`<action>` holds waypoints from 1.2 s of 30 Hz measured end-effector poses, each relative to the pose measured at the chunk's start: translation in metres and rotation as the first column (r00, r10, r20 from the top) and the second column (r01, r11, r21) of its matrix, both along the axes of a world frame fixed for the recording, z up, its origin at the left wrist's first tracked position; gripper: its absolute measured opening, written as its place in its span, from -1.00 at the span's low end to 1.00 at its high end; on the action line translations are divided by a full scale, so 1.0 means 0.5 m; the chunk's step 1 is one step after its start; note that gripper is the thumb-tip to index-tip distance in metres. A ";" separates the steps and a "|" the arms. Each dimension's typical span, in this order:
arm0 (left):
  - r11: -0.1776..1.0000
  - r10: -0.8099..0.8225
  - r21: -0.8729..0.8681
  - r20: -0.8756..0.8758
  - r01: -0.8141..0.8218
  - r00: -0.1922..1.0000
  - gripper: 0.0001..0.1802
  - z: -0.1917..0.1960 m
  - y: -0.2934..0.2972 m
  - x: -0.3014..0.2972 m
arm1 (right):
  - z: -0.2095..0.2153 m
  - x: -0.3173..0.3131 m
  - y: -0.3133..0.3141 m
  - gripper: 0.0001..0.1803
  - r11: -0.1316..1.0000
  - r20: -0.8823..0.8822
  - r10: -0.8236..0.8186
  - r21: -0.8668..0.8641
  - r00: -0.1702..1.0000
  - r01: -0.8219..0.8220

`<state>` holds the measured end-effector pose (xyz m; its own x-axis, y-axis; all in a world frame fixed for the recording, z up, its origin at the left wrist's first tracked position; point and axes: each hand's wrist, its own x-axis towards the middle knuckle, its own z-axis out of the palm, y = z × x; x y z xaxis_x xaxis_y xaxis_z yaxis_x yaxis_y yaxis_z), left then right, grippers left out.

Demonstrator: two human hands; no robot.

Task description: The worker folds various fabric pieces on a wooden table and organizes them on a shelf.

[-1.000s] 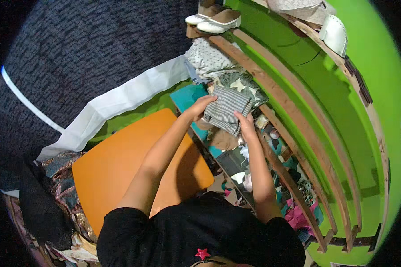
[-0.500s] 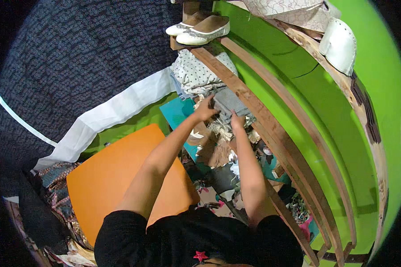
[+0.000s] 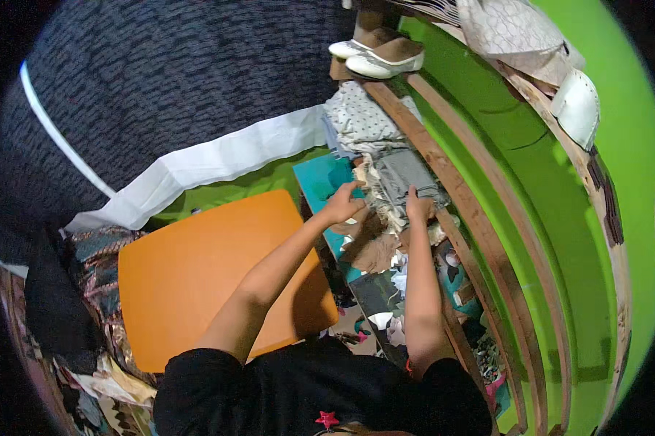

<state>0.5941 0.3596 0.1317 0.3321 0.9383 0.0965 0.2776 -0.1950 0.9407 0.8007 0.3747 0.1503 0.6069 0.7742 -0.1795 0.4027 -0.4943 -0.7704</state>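
A folded grey cloth [image 3: 406, 174] lies on a pile of frayed cream and brown fabric, close against the wooden rails. My right hand [image 3: 419, 206] is at its near edge, with fingers curled round that edge. To the left of the cloth, my left hand [image 3: 344, 203] hovers over the frayed scraps [image 3: 371, 195], its thumb and forefinger apart and nothing between them. Just beyond the grey cloth sits a folded white cloth with dark dots [image 3: 367, 120]. Brown scraps [image 3: 377, 251] spread below my hands.
An orange panel [image 3: 218, 280] stands at my left, beside a teal surface [image 3: 314, 182]. Wooden rails [image 3: 480, 203] curve along the right before a green wall [image 3: 596, 305]. White shoes [image 3: 385, 62] rest at the far end. A dark patterned curtain [image 3: 182, 87] hangs at far left.
My left hand has let go of the grey cloth and drawn back from it. The cloth now lies flatter on the pile, my right hand still at its edge. The view has shifted leftward.
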 end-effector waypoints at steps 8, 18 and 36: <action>0.981 0.058 -0.189 0.064 -0.045 0.996 -0.53 -0.104 -0.301 -0.299 | -0.102 -0.357 -0.324 -0.47 0.801 0.509 0.237 0.379 0.828 -0.462; 0.646 0.664 -0.567 0.088 -0.510 0.743 -0.54 -0.166 -0.831 -0.744 | -0.246 -0.845 -0.732 -0.66 0.273 0.278 0.909 0.169 0.311 -0.947; 0.007 0.997 -0.516 0.070 -0.856 -0.034 -0.62 -0.050 -1.165 -1.059 | -0.233 -1.245 -0.816 -0.72 -0.525 0.193 0.850 0.247 -0.489 -0.815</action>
<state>0.0647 -0.2231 0.1067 -0.8645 0.3305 -0.3788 -0.3270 0.2025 0.9231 0.1783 -0.0331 0.0339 -0.9835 0.1165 0.1382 -0.0343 0.6302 -0.7757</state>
